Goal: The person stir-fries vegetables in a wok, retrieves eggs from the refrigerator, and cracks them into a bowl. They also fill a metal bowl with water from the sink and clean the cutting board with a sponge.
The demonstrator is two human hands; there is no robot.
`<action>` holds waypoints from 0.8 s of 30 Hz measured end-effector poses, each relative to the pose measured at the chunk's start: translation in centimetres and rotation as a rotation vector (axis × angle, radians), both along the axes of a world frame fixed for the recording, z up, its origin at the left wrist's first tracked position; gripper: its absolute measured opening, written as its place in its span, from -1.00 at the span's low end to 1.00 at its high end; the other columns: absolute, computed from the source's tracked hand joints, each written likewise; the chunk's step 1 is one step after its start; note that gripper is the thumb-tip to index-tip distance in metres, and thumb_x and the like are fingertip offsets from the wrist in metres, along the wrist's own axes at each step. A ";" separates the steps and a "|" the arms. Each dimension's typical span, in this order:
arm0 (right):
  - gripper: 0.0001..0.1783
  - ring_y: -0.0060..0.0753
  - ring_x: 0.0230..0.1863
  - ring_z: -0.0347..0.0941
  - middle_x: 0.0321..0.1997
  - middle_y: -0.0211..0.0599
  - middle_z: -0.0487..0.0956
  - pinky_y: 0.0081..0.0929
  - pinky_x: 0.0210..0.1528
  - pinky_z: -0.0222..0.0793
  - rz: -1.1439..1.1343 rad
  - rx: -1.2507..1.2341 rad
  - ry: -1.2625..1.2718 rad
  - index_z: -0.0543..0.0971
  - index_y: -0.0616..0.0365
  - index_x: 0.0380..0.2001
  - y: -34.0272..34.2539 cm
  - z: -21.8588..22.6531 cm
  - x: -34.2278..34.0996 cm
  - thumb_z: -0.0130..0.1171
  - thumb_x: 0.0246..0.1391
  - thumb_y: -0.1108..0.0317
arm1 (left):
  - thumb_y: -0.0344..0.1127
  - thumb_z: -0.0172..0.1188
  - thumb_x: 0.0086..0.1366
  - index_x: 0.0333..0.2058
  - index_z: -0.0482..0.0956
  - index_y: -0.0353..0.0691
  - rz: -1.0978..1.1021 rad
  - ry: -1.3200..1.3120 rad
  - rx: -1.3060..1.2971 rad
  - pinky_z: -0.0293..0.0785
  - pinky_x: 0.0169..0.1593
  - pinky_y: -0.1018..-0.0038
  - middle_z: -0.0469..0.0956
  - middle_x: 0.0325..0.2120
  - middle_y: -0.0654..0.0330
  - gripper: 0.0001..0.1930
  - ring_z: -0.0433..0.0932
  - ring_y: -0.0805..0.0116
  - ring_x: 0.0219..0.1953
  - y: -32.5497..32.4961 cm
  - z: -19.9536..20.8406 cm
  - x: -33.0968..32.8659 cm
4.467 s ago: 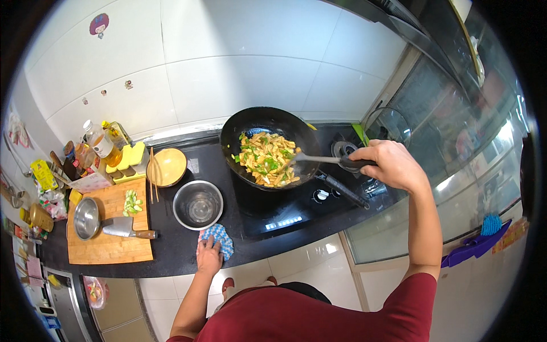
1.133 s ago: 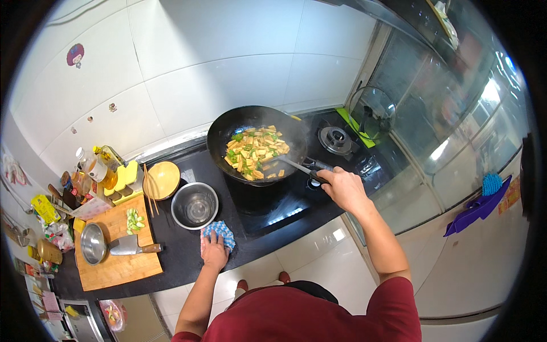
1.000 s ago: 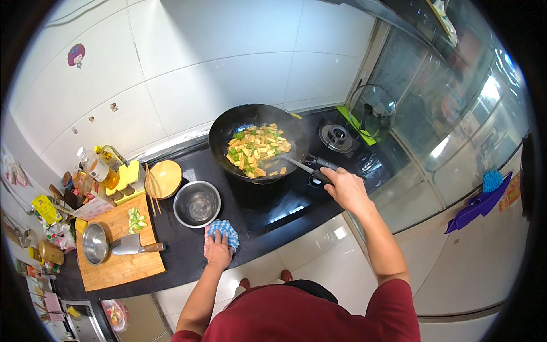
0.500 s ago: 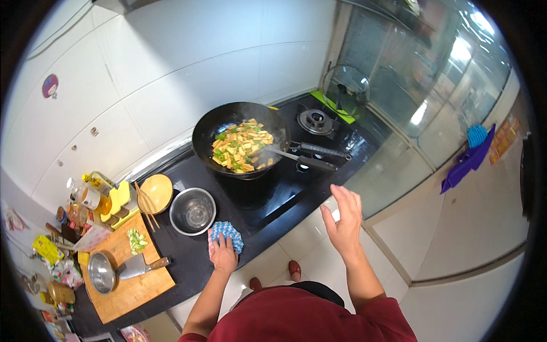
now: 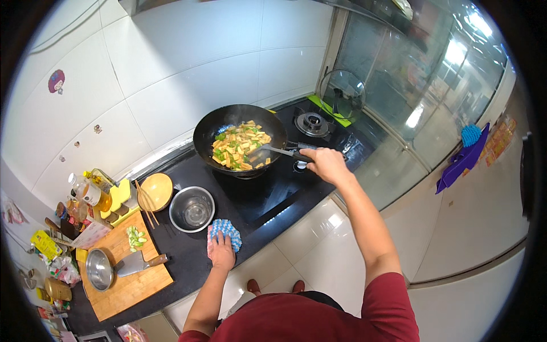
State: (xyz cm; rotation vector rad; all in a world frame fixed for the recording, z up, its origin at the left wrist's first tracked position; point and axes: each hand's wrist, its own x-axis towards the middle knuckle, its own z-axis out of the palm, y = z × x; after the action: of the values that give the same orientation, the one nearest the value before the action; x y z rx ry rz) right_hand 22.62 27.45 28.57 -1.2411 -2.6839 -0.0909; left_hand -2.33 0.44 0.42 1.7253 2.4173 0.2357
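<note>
My right hand [image 5: 327, 164] grips the black handle of a spatula [image 5: 281, 151], whose blade dips into the food in a black wok [image 5: 203, 142]. Yellowish strips with green pepper pieces [image 5: 242, 147] fill the middle of the wok, with faint steam above. At the counter's front edge, my left hand [image 5: 223, 252] lies flat with its fingers stretched over a folded blue, white and pink cloth [image 5: 229, 231]. Just beyond that cloth stands a metal bowl [image 5: 192, 210]. The wok's own handle is partly hidden behind my right hand.
A bare burner [image 5: 313, 123] and an upright glass lid [image 5: 342, 94] are at the back right. On the left, a cutting board [image 5: 139, 288] bears a cleaver [image 5: 132, 265], a small steel bowl [image 5: 99, 270] and chopped green-white pieces. Chopsticks rest by a yellow plate [image 5: 156, 192].
My right hand has moved forward and left from the air beside the counter and taken hold of the spatula's handle. My left hand stays on the cloth.
</note>
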 end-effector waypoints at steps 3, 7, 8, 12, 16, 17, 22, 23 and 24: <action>-0.59 -0.11 -0.18 0.60 -0.29 -0.20 0.66 -0.17 -0.16 0.51 0.034 0.036 -0.098 0.63 -0.20 -0.07 -0.9 5.8 0.0 0.28 -0.08 0.33 | -0.32 0.25 0.09 0.15 0.38 -0.19 0.004 0.054 0.008 0.34 0.20 0.03 0.10 0.32 -0.06 -0.41 0.13 -0.14 0.29 -0.4 -0.6 -0.5; -0.63 -0.13 -0.18 0.59 -0.31 -0.23 0.66 -0.20 -0.16 0.51 0.071 -0.053 -0.176 0.67 -0.17 -0.15 -2.2 12.2 1.2 0.26 -0.12 0.35 | -0.31 0.32 0.01 0.15 0.39 -0.17 0.037 0.004 0.036 0.18 0.27 0.02 0.15 0.30 -0.04 -0.35 0.16 -0.11 0.27 -0.6 -1.1 -0.3; -0.60 -0.13 -0.15 0.59 -0.27 -0.23 0.67 -0.19 -0.13 0.51 0.108 -0.051 -0.196 0.66 -0.17 -0.14 -1.7 11.9 1.0 0.23 -0.14 0.40 | -0.30 0.33 -0.01 0.13 0.40 -0.21 0.028 0.010 0.062 0.18 0.27 0.05 0.17 0.29 -0.05 -0.34 0.17 -0.11 0.27 -0.7 -2.0 -0.5; -0.56 -0.13 -0.08 0.59 -0.16 -0.23 0.67 -0.19 -0.09 0.51 0.051 -0.196 -0.176 0.64 -0.20 -0.08 -0.9 6.7 -1.3 0.22 -0.12 0.39 | -0.22 0.33 0.06 0.16 0.37 -0.24 0.031 0.056 0.006 0.12 0.30 0.01 0.11 0.33 -0.06 -0.34 0.10 -0.13 0.31 0.6 -1.1 -0.1; -0.59 -0.04 -0.13 0.59 -0.24 -0.13 0.65 -0.12 -0.12 0.50 0.134 -0.144 0.083 0.59 -0.09 -0.05 0.1 -0.7 -0.5 0.29 -0.05 0.27 | -0.23 0.33 0.06 0.22 0.24 -0.31 0.035 0.044 0.019 -0.05 0.37 0.00 0.06 0.33 -0.18 -0.24 0.05 -0.16 0.34 1.2 -1.3 0.2; -0.55 -0.02 -0.14 0.58 -0.25 -0.12 0.64 -0.11 -0.12 0.49 0.154 -0.153 0.116 0.56 -0.07 -0.01 0.2 -1.9 0.2 0.31 -0.05 0.24 | -0.24 0.34 0.05 0.23 0.23 -0.30 0.058 0.043 0.024 -0.07 0.37 0.01 0.06 0.33 -0.18 -0.23 0.04 -0.16 0.35 1.3 -1.0 0.9; -0.33 -0.07 0.08 0.36 0.09 -0.07 0.44 -0.19 0.11 0.25 0.210 0.114 0.428 0.41 0.11 0.17 -3.8 -0.3 4.1 0.32 -0.01 0.13 | -0.25 0.34 0.04 0.24 0.18 -0.36 0.136 0.053 0.109 -0.13 0.39 -0.02 0.06 0.31 -0.24 -0.19 0.01 -0.24 0.35 0.2 3.1 5.6; -0.34 -0.09 0.08 0.35 0.09 -0.09 0.43 -0.21 0.09 0.25 0.224 0.194 0.518 0.42 0.13 0.15 -4.4 -0.3 5.8 0.32 -0.01 0.14 | -0.26 0.34 0.04 0.24 0.19 -0.37 0.126 0.058 0.140 -0.12 0.38 -0.03 0.06 0.30 -0.26 -0.19 0.01 -0.25 0.34 0.3 3.2 6.9; -0.35 -0.11 -0.03 0.37 -0.10 -0.15 0.47 -0.23 0.02 0.25 0.268 0.228 0.653 0.44 0.14 0.11 -4.9 -0.5 7.5 0.34 -0.05 0.16 | -0.29 0.36 0.04 0.22 0.21 -0.41 0.047 -0.004 0.242 -0.05 0.35 -0.05 0.09 0.28 -0.29 -0.20 0.01 -0.27 0.34 0.5 3.1 8.1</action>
State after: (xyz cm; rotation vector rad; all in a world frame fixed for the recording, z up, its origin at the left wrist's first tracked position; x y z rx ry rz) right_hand 30.12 22.51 28.03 -0.6776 -2.1616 0.0407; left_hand 5.74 0.89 3.54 1.7584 2.5164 0.5591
